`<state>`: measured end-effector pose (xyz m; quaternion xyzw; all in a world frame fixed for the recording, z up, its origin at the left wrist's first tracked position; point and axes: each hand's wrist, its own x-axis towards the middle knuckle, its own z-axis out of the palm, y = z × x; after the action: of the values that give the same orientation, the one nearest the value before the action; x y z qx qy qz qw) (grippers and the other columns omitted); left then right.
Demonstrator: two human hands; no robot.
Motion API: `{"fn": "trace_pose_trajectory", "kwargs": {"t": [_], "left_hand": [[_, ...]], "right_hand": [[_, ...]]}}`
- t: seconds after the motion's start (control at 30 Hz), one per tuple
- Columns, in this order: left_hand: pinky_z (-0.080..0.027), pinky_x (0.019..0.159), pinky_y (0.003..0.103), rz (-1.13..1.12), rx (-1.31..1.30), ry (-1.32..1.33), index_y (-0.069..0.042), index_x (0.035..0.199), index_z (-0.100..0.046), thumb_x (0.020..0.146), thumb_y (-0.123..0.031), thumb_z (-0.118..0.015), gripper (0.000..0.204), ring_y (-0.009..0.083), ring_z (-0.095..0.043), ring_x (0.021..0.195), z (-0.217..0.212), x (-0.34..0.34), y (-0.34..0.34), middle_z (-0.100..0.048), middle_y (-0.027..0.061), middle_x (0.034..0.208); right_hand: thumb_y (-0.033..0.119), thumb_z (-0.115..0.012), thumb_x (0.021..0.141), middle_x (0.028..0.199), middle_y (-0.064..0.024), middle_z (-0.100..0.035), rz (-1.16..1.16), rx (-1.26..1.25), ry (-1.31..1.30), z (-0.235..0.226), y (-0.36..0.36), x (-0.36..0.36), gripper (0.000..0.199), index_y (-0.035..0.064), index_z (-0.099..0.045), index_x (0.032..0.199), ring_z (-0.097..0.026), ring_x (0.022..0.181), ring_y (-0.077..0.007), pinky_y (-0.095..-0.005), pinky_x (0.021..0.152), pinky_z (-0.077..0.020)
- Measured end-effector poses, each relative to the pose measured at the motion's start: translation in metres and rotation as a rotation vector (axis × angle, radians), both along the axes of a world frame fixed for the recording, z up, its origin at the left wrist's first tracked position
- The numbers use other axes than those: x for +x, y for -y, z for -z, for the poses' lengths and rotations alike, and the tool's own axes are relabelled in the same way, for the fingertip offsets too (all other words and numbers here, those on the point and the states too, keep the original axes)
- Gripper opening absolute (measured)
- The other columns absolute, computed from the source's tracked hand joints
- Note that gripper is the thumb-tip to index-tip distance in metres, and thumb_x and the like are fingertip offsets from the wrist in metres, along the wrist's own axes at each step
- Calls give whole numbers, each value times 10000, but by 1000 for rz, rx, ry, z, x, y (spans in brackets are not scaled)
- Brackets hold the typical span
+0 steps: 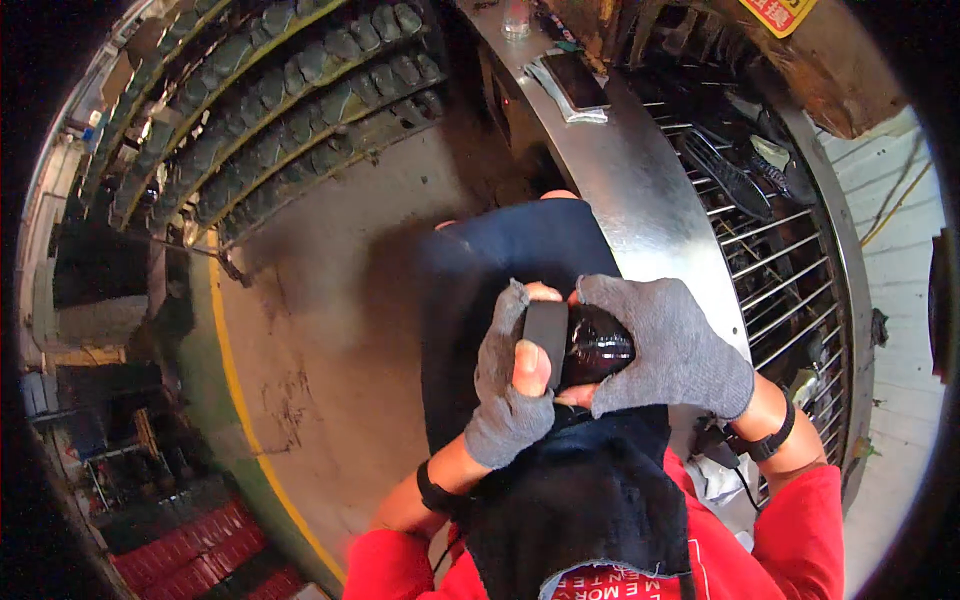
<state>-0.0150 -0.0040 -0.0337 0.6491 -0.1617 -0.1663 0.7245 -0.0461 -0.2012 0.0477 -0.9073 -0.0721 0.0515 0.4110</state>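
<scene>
Over my dark apron (470, 260) I hold a black shoe (602, 345) with a glossy, rounded end. Along its left side lies a flat dark grey piece (545, 325) that looks like its sole. My left hand (500, 385), in a grey fingerless-tipped glove, is closed round the grey piece, its bare thumb pressed on it. My right hand (670, 345), gloved the same way, cups the glossy end from the right, thumb and fingertips on opposite edges. Much of the shoe is hidden by both hands.
A metal bench (630, 190) runs along my right, bearing a dark phone-like slab (575, 80) on cloth. Beyond it, a barred rack (790, 330) holds dark soles (725, 175). Shelves of dark shoe-like shapes (300, 75) stand far left. A yellow line (240, 385) crosses the floor.
</scene>
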Motion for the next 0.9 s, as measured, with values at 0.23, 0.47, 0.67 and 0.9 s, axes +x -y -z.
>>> {"fn": "trace_pose_trajectory", "kwargs": {"t": [0.23, 0.47, 0.67, 0.9], "left_hand": [[-459, 984, 417, 116, 110, 143, 14, 1336, -506, 984, -700, -475, 797, 301, -588, 1095, -17, -8, -14, -582, 184, 1242], [-393, 1145, 458, 530, 63, 92, 22, 1271, -637, 1067, -316, -565, 401, 310, -614, 1145, -41, 16, -40, -682, 200, 1204], [-454, 878, 382, 244, 78, -130, -16, 774, -629, 1136, -384, -378, 573, 233, -586, 840, -44, -12, -9, -640, 100, 854], [-470, 854, 371, 244, -99, -182, -19, 836, -627, 1137, -464, -352, 604, 206, -576, 824, -41, -23, -14, -621, 76, 802]], "right_hand": [[660, -824, 703, 970, -185, -698, -185, -237, -27, -19, -3, -11, 832, 54, -608, 1232, -709, 860, -425, -486, 713, -558], [668, -837, 613, 1202, -226, -652, -93, -36, -102, -7, -1, -53, 1001, 14, -549, 1313, -679, 1070, -437, -482, 854, -570], [740, -760, 746, 1002, -184, -619, -335, -225, -190, -16, -3, -50, 924, -8, -564, 1252, -697, 872, -393, -482, 690, -569], [780, -703, 749, 1052, -240, -641, -392, -234, 50, -7, -4, -64, 907, -22, -615, 1164, -685, 818, -385, -481, 618, -554]]}}
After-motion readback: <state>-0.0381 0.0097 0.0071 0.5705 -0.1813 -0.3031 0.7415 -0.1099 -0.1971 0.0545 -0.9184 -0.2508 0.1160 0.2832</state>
